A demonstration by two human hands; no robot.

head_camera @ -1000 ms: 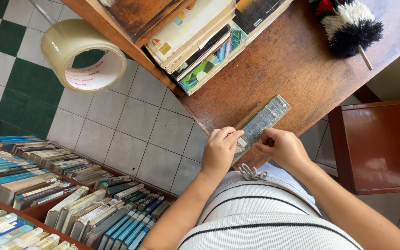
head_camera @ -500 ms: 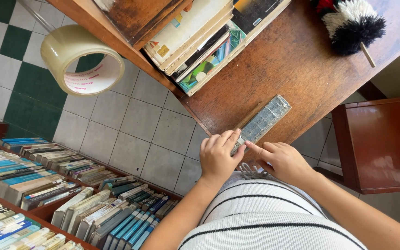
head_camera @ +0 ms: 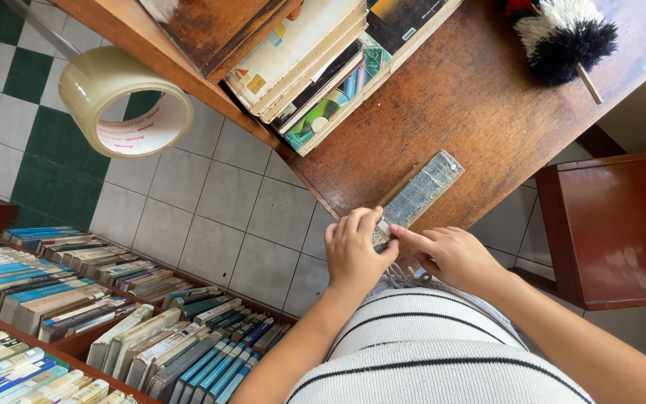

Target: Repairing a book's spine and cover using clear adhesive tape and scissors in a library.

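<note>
2 hands on a clear ruler at the wooden table edge.
Left hand curls over the ruler's near end; right hand pinches beside it. Stacked books lie farther along the table.

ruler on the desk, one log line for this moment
left hand: on ruler near end | right hand: fingertip on ruler | ruler: flat at desk edge

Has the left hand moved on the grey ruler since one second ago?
Yes. The left hand slid down along the grey ruler, toward the table edge, and now covers the ruler's near end.
</note>
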